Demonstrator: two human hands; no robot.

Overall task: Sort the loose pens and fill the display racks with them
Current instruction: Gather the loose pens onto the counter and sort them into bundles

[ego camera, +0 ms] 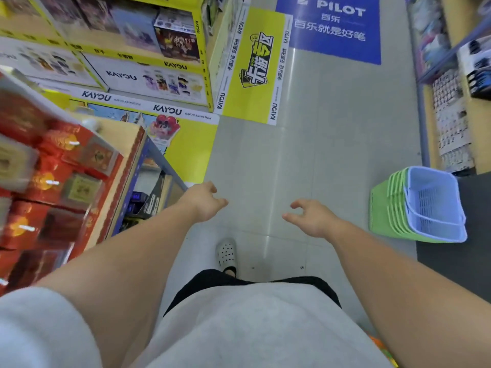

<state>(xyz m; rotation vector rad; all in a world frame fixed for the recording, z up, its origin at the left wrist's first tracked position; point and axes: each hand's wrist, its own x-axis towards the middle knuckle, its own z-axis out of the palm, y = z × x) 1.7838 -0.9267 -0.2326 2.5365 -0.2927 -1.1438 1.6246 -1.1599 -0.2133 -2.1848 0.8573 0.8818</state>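
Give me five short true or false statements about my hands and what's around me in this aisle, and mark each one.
1. The left hand holds a pen. False: it holds nothing, its fingers loosely curled.
2. The right hand is empty. True.
3. The stack of baskets stands at the person's right, green ones with a pale blue one on top. True.
4. The shoe stands on the PILOT floor sticker. False: the shoe is on plain grey tile, and the sticker lies farther up the aisle.
5. The red boxes are on the shelf at the left. True.
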